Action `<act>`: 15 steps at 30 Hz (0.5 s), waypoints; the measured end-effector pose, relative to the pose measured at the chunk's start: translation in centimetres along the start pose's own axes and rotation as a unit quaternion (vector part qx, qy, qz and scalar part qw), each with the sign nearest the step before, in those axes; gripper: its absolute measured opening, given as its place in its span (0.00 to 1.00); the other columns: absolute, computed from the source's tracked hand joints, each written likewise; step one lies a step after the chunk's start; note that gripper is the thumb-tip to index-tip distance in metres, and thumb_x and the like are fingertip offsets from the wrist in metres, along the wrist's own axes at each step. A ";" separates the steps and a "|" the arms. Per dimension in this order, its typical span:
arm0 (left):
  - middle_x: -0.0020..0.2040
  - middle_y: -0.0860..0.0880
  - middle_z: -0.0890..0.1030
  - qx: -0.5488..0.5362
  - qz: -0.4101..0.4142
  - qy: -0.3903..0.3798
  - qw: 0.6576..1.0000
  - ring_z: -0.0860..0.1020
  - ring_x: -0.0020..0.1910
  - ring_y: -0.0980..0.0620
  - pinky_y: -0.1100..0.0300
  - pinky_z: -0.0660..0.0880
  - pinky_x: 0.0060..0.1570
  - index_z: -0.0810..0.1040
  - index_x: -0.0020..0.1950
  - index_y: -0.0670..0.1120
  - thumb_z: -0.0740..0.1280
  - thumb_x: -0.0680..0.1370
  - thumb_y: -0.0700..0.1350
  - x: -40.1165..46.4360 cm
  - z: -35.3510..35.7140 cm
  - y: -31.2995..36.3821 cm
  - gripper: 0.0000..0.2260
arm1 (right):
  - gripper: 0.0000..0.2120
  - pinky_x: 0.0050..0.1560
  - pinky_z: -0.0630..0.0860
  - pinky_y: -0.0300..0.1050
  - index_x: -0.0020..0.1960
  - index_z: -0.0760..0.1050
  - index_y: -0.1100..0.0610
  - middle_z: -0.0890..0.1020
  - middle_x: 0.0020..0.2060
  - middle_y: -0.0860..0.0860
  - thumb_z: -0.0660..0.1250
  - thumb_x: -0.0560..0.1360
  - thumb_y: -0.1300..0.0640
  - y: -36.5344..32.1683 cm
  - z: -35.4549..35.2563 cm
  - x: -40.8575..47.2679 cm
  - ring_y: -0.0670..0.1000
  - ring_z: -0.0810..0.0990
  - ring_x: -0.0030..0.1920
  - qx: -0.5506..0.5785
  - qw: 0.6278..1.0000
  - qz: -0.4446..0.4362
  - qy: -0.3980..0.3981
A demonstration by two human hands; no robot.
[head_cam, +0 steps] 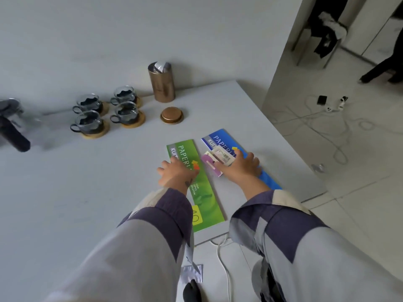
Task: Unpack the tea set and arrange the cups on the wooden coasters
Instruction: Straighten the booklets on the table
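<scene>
- Resting flat: left hand (174, 173) palm-down on the green packet (195, 184), fingers spread, gripping nothing; probably pinning the packet so it cannot slide.
- Pressing likewise: right hand (242, 165) palm-down on the blue packet (231, 153), fingers splayed, nothing clasped; small cards (218, 161) lying partly under the fingertips, apparently trapped against the blue packet rather than pinched.
- Lying side by side, near the table's right edge and right-front of the cups: both packets, long axes roughly parallel, narrow gap between, likely squared up for tidiness.
- Standing left-rear of the green packet, well apart from both hands: four glass cups (104, 114), each upright on its own wooden coaster (134, 120), two-by-two, handles all pointing left; cup arrangement judged complete.
- Standing just right of the cups, against the wall: copper tin (162, 83), open, crumpled foil at its mouth; copper lid (171, 115) lying flat in front of the tin, beside the nearest coaster, kept clear of the cups.
- Sitting left of the cups at the frame edge: blurred dark-handled glass vessel (12, 125), possibly the teapot; identity uncertain.
- Bearing everything: white table (87, 192).
</scene>
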State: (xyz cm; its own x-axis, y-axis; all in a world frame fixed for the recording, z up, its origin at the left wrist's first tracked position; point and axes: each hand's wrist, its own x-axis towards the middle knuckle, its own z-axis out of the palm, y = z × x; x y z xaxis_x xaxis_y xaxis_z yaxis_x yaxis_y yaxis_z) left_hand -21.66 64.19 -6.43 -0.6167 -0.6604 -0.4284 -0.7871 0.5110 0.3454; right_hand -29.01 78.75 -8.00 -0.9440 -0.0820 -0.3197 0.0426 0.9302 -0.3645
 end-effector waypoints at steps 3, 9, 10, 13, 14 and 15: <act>0.65 0.43 0.66 0.024 0.001 0.008 1.000 0.64 0.66 0.43 0.51 0.68 0.58 0.60 0.71 0.41 0.65 0.72 0.63 1.1 0.9 0.2 0.37 | 0.47 0.72 0.50 0.63 0.72 0.58 0.51 0.63 0.71 0.58 0.64 0.62 0.26 -0.2 0.3 1.1 0.61 0.57 0.72 -0.009 0.999 0.042 0.003; 0.65 0.42 0.63 -0.023 -0.058 -0.011 0.998 0.65 0.65 0.43 0.52 0.70 0.59 0.56 0.71 0.40 0.72 0.72 0.55 1.7 0.7 1.4 0.38 | 0.51 0.70 0.58 0.57 0.69 0.59 0.57 0.66 0.67 0.59 0.75 0.56 0.32 -0.7 -0.3 2.7 0.61 0.63 0.69 -0.009 0.996 0.085 0.025; 0.65 0.42 0.63 -0.038 -0.078 -0.023 0.996 0.66 0.65 0.43 0.52 0.71 0.58 0.56 0.71 0.40 0.74 0.70 0.54 1.9 0.6 1.4 0.39 | 0.50 0.68 0.61 0.56 0.67 0.60 0.58 0.67 0.67 0.59 0.76 0.56 0.33 -0.8 -0.5 3.0 0.60 0.64 0.68 0.001 0.995 0.097 0.010; 0.64 0.42 0.65 -0.079 -0.124 -0.052 0.988 0.68 0.65 0.43 0.50 0.72 0.58 0.58 0.70 0.41 0.78 0.65 0.52 2.4 0.3 1.2 0.43 | 0.49 0.65 0.65 0.53 0.66 0.64 0.58 0.69 0.66 0.58 0.77 0.55 0.33 -0.6 -1.1 3.9 0.59 0.66 0.67 0.016 0.991 0.125 -0.045; 0.64 0.42 0.66 -0.091 -0.130 -0.054 0.986 0.68 0.65 0.43 0.50 0.72 0.58 0.58 0.69 0.41 0.79 0.65 0.52 2.6 0.3 1.1 0.43 | 0.47 0.64 0.66 0.51 0.65 0.66 0.57 0.70 0.65 0.58 0.76 0.56 0.33 -0.5 -1.4 3.9 0.58 0.66 0.67 0.014 0.990 0.127 -0.059; 0.64 0.42 0.67 -0.103 -0.134 -0.055 0.984 0.69 0.64 0.43 0.50 0.72 0.58 0.59 0.69 0.41 0.79 0.64 0.51 2.7 0.3 1.0 0.42 | 0.45 0.64 0.67 0.50 0.64 0.68 0.56 0.71 0.64 0.57 0.76 0.56 0.33 -0.5 -1.4 4.0 0.58 0.67 0.66 0.016 0.989 0.127 -0.070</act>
State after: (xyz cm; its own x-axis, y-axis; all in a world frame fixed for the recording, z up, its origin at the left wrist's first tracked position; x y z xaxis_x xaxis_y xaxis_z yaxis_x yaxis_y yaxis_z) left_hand -24.13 63.13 -7.49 -0.3929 -0.6865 -0.6118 -0.9104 0.1968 0.3639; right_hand -33.25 78.49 -7.86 -0.8469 0.1009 -0.5221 0.2840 0.9159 -0.2837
